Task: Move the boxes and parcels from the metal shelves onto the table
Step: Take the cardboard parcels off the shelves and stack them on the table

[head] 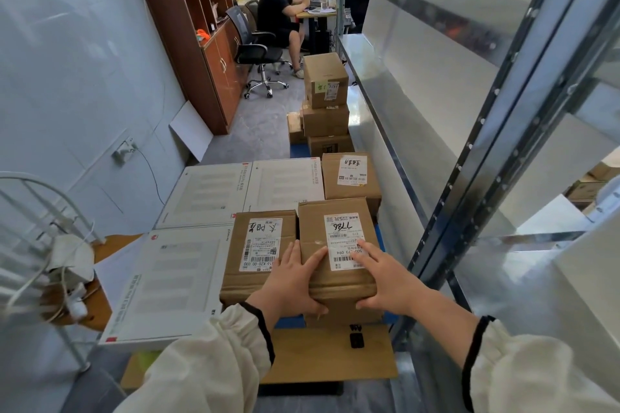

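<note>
Fingers lie spread flat across the top of the brown box and thumbs tuck against its near face, so both hands have it clamped over that front edge. The left hand takes the near-left corner and the right hand sits on the white shipping label. The box sits low at the front of the wooden table, tight against a second labelled carton on its left, with another carton just behind it. Whether its base is fully down, I cannot tell. Flat white boxes fill the table's left side, and the metal shelves rise close on the right. This looks like the set-down step: one parcel being squared in beside the rest. Next, I'd say, the thumbs need to release and the hands lift clear without nudging the neighbour. Then comes a turn right to the shelving for whatever is left, where more cartons just show through a gap.
</note>
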